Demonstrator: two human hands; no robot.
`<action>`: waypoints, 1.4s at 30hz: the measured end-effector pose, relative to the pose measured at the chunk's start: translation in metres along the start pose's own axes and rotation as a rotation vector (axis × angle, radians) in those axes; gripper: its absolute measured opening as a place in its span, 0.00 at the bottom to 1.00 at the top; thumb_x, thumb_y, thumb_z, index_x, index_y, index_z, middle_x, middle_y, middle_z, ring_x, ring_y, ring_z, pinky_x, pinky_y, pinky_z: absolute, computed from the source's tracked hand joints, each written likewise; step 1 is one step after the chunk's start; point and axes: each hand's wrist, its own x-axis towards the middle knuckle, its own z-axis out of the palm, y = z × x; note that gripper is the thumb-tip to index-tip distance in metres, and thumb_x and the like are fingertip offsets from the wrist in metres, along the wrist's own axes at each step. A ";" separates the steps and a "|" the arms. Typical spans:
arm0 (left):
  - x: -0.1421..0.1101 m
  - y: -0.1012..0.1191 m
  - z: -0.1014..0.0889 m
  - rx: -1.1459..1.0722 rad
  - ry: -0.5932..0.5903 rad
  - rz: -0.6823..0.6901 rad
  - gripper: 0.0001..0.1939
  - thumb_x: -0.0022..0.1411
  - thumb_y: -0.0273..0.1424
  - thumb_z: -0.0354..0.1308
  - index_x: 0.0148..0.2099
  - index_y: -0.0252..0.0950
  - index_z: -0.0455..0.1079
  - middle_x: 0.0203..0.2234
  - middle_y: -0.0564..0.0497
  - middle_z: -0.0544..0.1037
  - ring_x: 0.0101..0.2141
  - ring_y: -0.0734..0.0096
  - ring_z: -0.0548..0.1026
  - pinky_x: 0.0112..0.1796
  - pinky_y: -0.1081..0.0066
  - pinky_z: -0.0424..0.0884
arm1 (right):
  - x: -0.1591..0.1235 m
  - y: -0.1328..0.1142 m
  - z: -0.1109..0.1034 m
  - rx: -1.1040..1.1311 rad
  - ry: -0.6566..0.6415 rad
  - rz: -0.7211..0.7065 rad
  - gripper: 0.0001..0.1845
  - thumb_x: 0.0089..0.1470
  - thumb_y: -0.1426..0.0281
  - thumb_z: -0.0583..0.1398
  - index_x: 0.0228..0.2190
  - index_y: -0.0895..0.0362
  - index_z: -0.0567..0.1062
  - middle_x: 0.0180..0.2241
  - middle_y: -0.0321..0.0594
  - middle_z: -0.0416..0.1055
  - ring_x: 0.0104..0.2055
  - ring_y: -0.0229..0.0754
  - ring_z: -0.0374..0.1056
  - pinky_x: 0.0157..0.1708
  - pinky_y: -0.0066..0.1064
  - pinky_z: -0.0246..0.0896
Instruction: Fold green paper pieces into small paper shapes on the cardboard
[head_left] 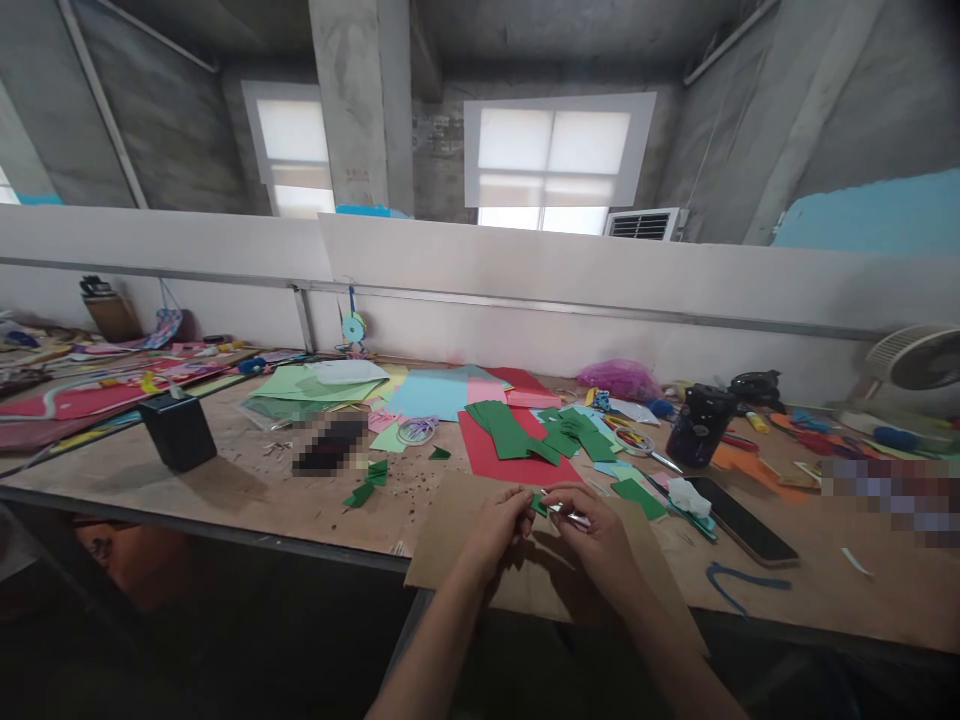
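Observation:
My left hand point(504, 522) is closed, its fingertips pinching a small piece of green paper point(538, 505). Close beside it, my right hand point(592, 530) grips a slim silver tool point(574, 517) whose tip meets the paper; my fingers cover too much of it to tell its kind. Both hands are above a brown cardboard sheet point(442, 545) at the table's front edge. Beyond them, cut green paper strips point(499, 430) lie on a red paper sheet point(480, 458). Small folded green pieces point(363, 494) rest on the table to the left.
A black box point(178, 432) stands at the left. Right of my hands are a phone point(742, 520), a crumpled white tissue point(688, 495), a dark tumbler point(699, 425) and a blue strip point(746, 578). A fan point(915, 365) stands at the far right.

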 end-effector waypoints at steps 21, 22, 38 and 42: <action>-0.003 -0.003 0.004 0.012 0.044 0.083 0.15 0.51 0.42 0.60 0.30 0.36 0.62 0.20 0.57 0.68 0.16 0.82 0.62 0.19 0.78 0.57 | 0.005 0.002 -0.007 -0.049 0.008 0.218 0.17 0.54 0.59 0.56 0.38 0.56 0.76 0.34 0.41 0.77 0.37 0.46 0.70 0.35 0.32 0.62; -0.002 -0.004 0.004 -0.007 0.077 0.071 0.16 0.51 0.43 0.60 0.30 0.36 0.61 0.20 0.58 0.68 0.15 0.82 0.61 0.18 0.79 0.57 | 0.010 -0.001 -0.011 -0.120 -0.019 0.216 0.17 0.54 0.59 0.56 0.41 0.55 0.75 0.37 0.42 0.77 0.38 0.46 0.71 0.36 0.33 0.62; 0.003 -0.013 0.004 -0.084 0.152 0.053 0.17 0.52 0.45 0.58 0.31 0.38 0.60 0.17 0.60 0.66 0.11 0.83 0.61 0.14 0.80 0.55 | 0.151 0.047 0.033 -0.956 -0.579 0.051 0.13 0.53 0.66 0.63 0.40 0.58 0.76 0.43 0.44 0.75 0.46 0.47 0.70 0.49 0.43 0.61; 0.004 -0.015 0.006 -0.072 0.124 0.058 0.16 0.52 0.44 0.58 0.31 0.38 0.60 0.19 0.59 0.67 0.12 0.83 0.61 0.13 0.79 0.54 | 0.150 0.060 0.042 -0.876 -0.484 0.054 0.14 0.60 0.64 0.58 0.45 0.59 0.71 0.46 0.42 0.70 0.45 0.44 0.69 0.45 0.42 0.66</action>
